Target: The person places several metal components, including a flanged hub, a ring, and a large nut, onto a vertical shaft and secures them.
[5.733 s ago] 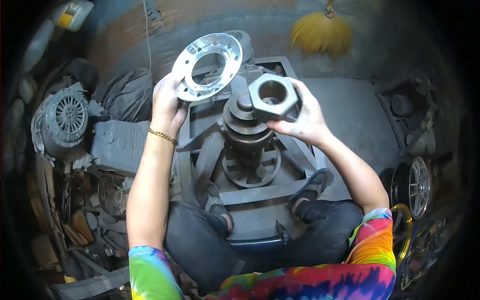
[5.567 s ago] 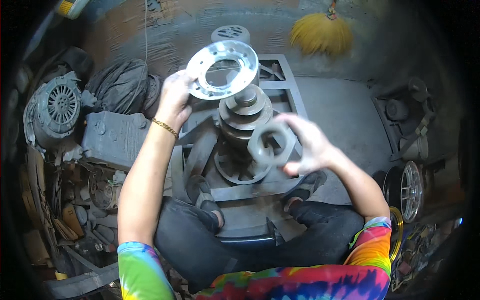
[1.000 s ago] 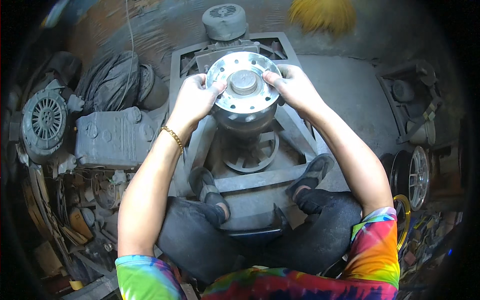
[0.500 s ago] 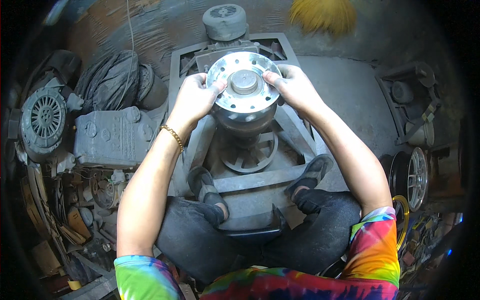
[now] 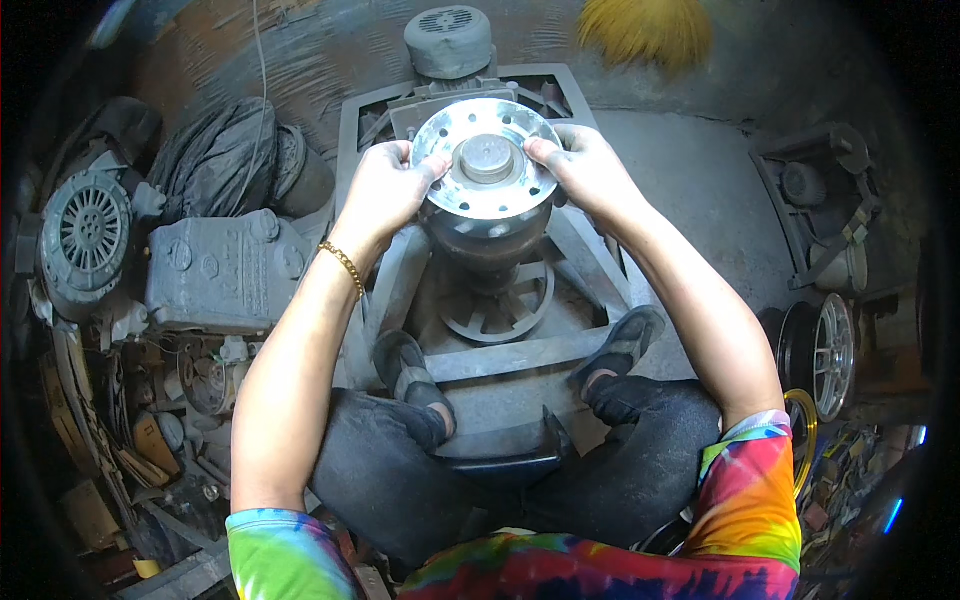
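While pinching opp. sides of flat, shiny silver perforated metal ring (image 5: 490,198) w/ L hand (image 5: 386,190) & R hand (image 5: 592,170) (thumbs (image 5: 437,164) on top), holding it around grey cyl. metal shaft (image 5: 487,156).

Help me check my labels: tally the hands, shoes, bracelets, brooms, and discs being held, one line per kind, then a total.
Hands: 2
Shoes: 2
Bracelet: 1
Broom: 1
Held disc: 1
Total: 7
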Demonstrator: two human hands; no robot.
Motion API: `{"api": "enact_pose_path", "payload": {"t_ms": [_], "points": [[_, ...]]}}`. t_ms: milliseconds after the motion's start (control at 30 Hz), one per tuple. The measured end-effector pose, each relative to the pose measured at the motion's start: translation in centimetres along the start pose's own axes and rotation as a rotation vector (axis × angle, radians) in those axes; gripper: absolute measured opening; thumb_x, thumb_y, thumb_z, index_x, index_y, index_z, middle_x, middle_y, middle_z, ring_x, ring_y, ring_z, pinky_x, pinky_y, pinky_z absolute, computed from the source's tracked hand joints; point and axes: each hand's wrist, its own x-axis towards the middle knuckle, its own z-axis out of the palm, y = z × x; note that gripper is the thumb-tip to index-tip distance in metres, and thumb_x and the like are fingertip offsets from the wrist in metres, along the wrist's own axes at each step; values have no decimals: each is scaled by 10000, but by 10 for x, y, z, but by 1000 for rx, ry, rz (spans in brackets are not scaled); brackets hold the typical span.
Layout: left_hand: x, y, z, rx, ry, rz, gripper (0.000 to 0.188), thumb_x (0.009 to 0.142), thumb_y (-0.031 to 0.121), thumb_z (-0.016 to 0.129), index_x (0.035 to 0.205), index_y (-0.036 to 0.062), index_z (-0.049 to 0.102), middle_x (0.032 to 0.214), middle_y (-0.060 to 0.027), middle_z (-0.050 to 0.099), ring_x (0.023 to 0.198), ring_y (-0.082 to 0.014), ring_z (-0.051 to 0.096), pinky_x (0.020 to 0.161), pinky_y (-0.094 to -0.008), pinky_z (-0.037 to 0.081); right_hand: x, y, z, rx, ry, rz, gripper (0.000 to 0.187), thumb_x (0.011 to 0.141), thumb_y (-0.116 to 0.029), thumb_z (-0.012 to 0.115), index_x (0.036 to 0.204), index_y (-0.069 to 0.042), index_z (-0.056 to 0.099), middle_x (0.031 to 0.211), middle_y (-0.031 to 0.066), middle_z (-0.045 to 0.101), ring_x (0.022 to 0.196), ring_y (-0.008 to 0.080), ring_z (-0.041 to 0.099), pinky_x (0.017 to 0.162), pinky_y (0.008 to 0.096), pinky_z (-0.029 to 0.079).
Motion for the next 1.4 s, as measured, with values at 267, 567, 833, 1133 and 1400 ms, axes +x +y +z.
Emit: {"api": "enact_pose_path", "payload": {"t_ms": [267, 567, 833, 1133, 1400], "points": [[1, 5, 3, -11, 4, -17, 256, 878, 183, 705, 960, -53, 647, 801, -61, 674, 639, -78, 587, 580, -206, 445, 3, 0, -1, -24, 5, 22, 367, 892, -289, 599, 980, 57, 683, 861, 153, 697, 797, 188, 649, 758, 333, 492], [2, 2, 1, -66, -9, -28, 279, 866, 186, 723, 975, -58, 641, 807, -72, 675, 670, -83, 600, 619, -218, 468, 4, -1, -4, 29, -17, 57, 385, 886, -303, 611, 979, 64, 682, 869, 143, 695, 797, 178, 635, 753, 324, 486], [-2, 4, 3, -94, -6, -10, 297, 874, 192, 717, 1000, -64, 633, 836, -73, 674, 704, -91, 608, 653, -227, 482, 3, -1, -4, -15, -19, 28, 373, 895, -308, 599, 969, 48, 685, 846, 132, 688, 779, 175, 626, 737, 331, 480], [0, 1, 2, -88, -24, -1, 301, 881, 192, 713, 1023, -61, 633, 861, -82, 680, 741, -100, 618, 693, -235, 493, 5, 2, -4, 7, -32, 16, 360, 905, -310, 591, 959, 37, 672, 790, 98, 654, 708, 150, 589, 651, 308, 454], [0, 2, 1, -60, -25, -12, 298, 885, 196, 711, 1023, -57, 633, 867, -88, 684, 749, -102, 624, 698, -242, 499, 4, 1, -2, 16, -26, -4, 333, 918, -325, 590, 946, 1, 652, 717, 36, 597, 604, 95, 510, 528, 252, 395]]}}
